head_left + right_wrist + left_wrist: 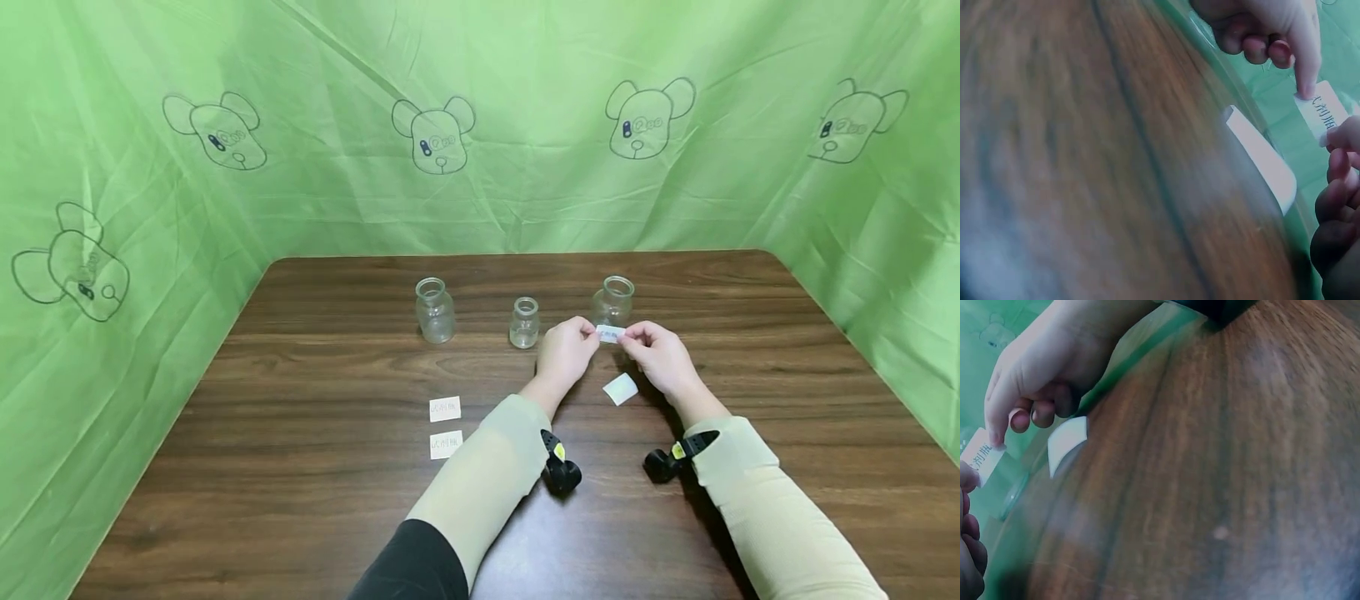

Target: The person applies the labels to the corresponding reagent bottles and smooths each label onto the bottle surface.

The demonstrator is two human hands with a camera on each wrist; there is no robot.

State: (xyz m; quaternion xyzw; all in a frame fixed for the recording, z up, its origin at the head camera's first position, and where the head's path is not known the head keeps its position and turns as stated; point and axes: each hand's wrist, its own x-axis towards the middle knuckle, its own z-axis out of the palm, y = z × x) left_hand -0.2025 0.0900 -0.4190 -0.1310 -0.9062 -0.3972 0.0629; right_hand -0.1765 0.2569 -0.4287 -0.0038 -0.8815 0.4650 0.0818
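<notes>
A small white label [611,333] with handwritten characters is stretched between both hands, just in front of the right-hand glass jar [613,304]. My left hand [566,350] pinches its left end between thumb and finger. At the other end my right hand [660,358] pinches it too. Both wrist views show the label [984,456] with a fingertip at each end. Whether it touches the jar I cannot tell. A curled blank white piece of paper [620,389] lies on the table below the hands.
A small glass jar [524,323] stands left of my left hand, and a larger one [435,311] farther left. Two more written labels [445,408] lie on the wooden table [300,467], near my left forearm. Green cloth [510,200] hangs behind the table and along its sides.
</notes>
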